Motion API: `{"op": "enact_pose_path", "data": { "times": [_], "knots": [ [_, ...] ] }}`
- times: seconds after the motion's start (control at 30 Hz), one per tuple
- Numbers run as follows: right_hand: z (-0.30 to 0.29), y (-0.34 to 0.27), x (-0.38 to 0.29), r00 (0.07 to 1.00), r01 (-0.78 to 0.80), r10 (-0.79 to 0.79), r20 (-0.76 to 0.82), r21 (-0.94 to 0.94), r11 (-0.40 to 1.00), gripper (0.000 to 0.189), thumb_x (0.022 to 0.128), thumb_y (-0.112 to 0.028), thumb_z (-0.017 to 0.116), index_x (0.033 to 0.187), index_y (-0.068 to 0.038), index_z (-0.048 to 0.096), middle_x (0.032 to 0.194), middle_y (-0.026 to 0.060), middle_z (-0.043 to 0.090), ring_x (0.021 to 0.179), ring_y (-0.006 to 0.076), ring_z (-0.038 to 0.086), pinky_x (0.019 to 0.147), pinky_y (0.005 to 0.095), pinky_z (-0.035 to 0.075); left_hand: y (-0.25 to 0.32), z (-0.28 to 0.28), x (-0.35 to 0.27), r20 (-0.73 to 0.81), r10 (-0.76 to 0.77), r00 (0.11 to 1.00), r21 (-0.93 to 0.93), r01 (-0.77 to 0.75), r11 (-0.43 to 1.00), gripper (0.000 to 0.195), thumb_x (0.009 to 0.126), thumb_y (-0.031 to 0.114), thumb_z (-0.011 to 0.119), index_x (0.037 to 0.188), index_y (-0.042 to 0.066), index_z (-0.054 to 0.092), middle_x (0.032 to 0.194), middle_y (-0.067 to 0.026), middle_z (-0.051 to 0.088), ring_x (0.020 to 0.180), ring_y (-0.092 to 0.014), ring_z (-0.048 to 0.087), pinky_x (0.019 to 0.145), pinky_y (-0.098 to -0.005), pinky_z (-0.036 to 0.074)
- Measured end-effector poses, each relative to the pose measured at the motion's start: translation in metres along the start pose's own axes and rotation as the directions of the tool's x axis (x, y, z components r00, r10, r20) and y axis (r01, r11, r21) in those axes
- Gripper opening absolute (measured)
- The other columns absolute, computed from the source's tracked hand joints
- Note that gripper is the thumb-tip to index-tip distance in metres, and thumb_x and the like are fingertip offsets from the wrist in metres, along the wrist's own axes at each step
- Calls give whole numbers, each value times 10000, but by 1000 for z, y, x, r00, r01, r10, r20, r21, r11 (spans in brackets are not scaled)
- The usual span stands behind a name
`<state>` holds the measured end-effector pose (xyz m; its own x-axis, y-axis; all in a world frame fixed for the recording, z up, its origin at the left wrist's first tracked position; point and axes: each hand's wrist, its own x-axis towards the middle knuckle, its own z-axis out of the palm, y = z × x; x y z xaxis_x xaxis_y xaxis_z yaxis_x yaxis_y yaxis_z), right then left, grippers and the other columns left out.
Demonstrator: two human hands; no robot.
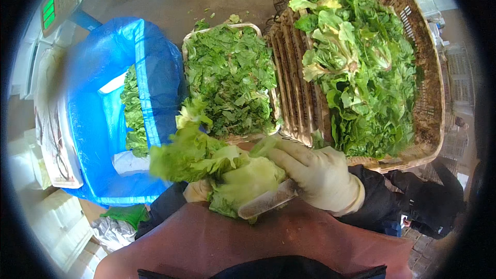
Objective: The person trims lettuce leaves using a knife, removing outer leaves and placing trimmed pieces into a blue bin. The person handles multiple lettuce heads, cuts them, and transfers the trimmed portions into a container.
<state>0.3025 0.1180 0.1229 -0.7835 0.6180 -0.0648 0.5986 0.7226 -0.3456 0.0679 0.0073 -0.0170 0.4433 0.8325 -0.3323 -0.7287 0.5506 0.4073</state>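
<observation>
A head of leafy lettuce is held in front of my apron, its outer leaves blurred and spread to the left. Under it, my gloved left hand supports the head; most of that hand is hidden by leaves. My right hand, in a pale glove, grips a knife whose broad blade points left along the lower side of the lettuce. The knife's handle is hidden in the glove. The right fingers also lie against a leaf at the top of the head.
A crate heaped with loose leaves stands ahead. At right, a dirty plastic basket of lettuce rests on stacked crates. A blue-lined container at left holds lettuce. Beyond is a scale display. Another person is at right.
</observation>
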Motion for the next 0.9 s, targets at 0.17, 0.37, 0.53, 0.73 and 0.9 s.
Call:
{"op": "enact_pose_path", "data": {
  "times": [0.17, 0.37, 0.53, 0.73, 0.9],
  "knots": [
    [35, 40, -12, 975, -213, 208, 73, 67, 975, 460, 790, -153, 716, 1247, -157, 671, 988, 77, 715, 757, 285, 714, 639, 395, 577, -2, 7, 0, 13, -15, 1000, -34, 15, 999, 969, 913, 728, 580, 1591, 80, 338, 1579, -158, 439, 1424, -317, 468, 1197, -513, 378],
    [26, 42, -12, 957, -275, 249, 148, 194, 942, 283, 821, -133, 732, 1103, -111, 722, 876, 147, 722, 780, 371, 708, 682, 443, 579, -4, 11, 5, -1, 38, 999, -34, -38, 999, 955, 915, 708, 598, 1580, 69, 350, 1558, -163, 462, 1406, -317, 487, 1182, -511, 397],
    [-2, 50, 14, 930, -365, 323, 177, 322, 874, 232, 927, -139, 697, 1129, -51, 770, 821, 165, 742, 705, 279, 726, 653, 383, 573, -1, 16, 8, -47, 150, 988, -26, -152, 988, 944, 917, 692, 613, 1570, 60, 361, 1541, -167, 480, 1391, -316, 503, 1169, -510, 413],
    [-9, 31, 12, 870, -494, 342, 356, 651, 577, 341, 888, -286, 808, 1078, -5, 771, 861, 159, 757, 736, 201, 709, 741, 317, 567, 2, 35, 27, -225, 381, 897, 26, -385, 922, 940, 879, 646, 709, 1521, 22, 422, 1472, -169, 545, 1331, -293, 559, 1114, -488, 472],
    [-13, 56, 17, 703, -588, 699, 130, 660, 468, 339, 904, -229, 795, 1161, -9, 769, 910, 103, 789, 791, 108, 723, 710, 288, 592, 27, -7, 30, -226, 276, 934, 55, -271, 961, 947, 838, 677, 755, 1441, -16, 524, 1403, -143, 611, 1292, -249, 593, 1089, -446, 498]
  ]
}}
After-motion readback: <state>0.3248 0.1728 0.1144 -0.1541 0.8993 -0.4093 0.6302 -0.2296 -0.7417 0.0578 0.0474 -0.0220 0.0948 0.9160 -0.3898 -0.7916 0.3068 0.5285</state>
